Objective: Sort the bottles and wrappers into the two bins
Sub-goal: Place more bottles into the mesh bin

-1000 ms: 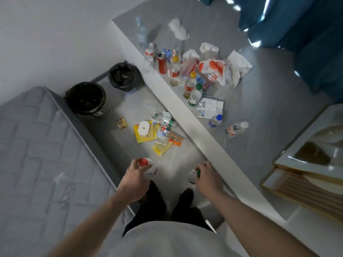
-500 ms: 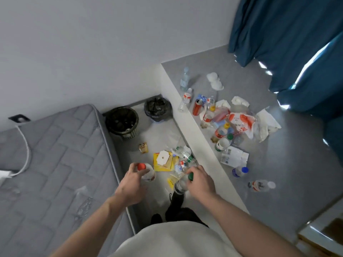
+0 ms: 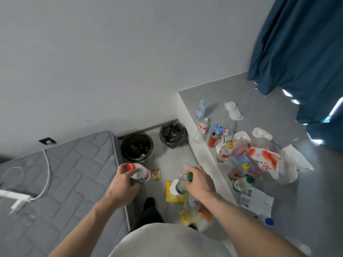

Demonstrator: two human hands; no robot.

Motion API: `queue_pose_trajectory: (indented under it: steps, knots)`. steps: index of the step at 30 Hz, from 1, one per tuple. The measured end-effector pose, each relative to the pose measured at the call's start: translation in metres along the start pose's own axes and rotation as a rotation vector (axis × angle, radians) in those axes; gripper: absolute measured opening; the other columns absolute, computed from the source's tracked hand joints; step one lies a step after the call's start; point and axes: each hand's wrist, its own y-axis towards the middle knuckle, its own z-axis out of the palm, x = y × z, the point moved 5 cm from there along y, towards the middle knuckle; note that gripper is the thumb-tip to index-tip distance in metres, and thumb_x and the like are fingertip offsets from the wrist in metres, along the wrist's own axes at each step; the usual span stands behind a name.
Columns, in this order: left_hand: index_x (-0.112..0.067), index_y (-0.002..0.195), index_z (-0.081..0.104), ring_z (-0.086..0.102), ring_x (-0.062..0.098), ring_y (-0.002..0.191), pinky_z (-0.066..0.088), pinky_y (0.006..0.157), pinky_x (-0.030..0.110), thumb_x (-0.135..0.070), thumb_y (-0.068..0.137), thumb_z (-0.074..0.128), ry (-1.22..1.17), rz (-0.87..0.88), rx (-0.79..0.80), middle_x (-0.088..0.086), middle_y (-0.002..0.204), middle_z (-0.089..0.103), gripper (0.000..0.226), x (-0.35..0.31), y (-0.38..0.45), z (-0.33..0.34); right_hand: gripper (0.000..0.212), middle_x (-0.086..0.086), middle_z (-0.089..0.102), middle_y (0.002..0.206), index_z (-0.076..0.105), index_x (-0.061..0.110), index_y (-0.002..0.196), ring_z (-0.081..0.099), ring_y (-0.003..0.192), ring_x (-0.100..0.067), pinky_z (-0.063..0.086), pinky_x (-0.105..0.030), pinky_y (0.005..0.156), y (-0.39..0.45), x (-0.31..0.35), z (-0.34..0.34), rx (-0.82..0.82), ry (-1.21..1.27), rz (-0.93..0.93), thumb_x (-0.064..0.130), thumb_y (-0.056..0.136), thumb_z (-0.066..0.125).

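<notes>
My left hand [image 3: 122, 186] grips a clear bottle with a red cap [image 3: 140, 173], held above the floor just short of the woven black bin [image 3: 137, 147], which has bottles in it. A green-capped clear bottle [image 3: 182, 184] is held by its neck in my right hand [image 3: 201, 183], over the yellow wrappers [image 3: 173, 193] on the lower floor. A second bin lined with a black bag [image 3: 173, 135] stands against the wall to the right of the first. More bottles, a red can [image 3: 213, 139] and crumpled wrappers lie on the raised grey step [image 3: 278, 115].
A grey mattress [image 3: 65, 182] with a white cable fills the left. The step's white edge [image 3: 204, 158] runs diagonally past my right hand. A small snack packet [image 3: 156, 174] lies between my hands. Blue curtains [image 3: 300, 52] hang at the right. My dark-trousered leg [image 3: 148, 212] is below.
Both hands have carried their bottles forward toward the two bins, and my view has tilted up, so the bins and wall now sit nearer the frame's middle.
</notes>
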Motion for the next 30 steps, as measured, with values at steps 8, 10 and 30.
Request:
queue_pose_trajectory:
  steps: [8,10,30]
  knots:
    - [-0.021,0.141,0.057,0.057,0.032,0.119,0.047,0.102,0.037,-0.018,0.088,0.066,0.005,-0.009,0.047,0.006,0.150,0.031,0.054,0.021,0.115,-0.039,0.020,0.006,0.053,0.114,0.062,0.030,0.108,0.062,0.101,-0.022,0.051,-0.036,0.083,0.081,0.026,-0.010,-0.032,0.043,0.031,0.023,0.089,0.060]
    - [-0.022,0.140,0.057,0.053,0.031,0.126,0.045,0.105,0.037,-0.018,0.087,0.066,0.012,-0.001,0.082,0.005,0.149,0.031,0.055,0.029,0.152,-0.047,0.019,0.007,0.053,0.113,0.062,0.030,0.108,0.061,0.101,-0.021,0.050,-0.035,0.082,0.108,0.039,-0.008,-0.038,0.052,0.061,0.025,0.090,0.059]
    - [-0.030,0.138,0.058,0.051,0.029,0.129,0.041,0.110,0.033,-0.020,0.082,0.061,0.190,0.030,0.362,0.003,0.146,0.032,0.057,0.116,0.409,-0.085,0.011,0.006,0.053,0.111,0.060,0.031,0.103,0.058,0.098,-0.021,0.048,-0.034,0.077,0.297,0.142,0.050,-0.053,0.097,0.314,0.035,0.094,0.063]
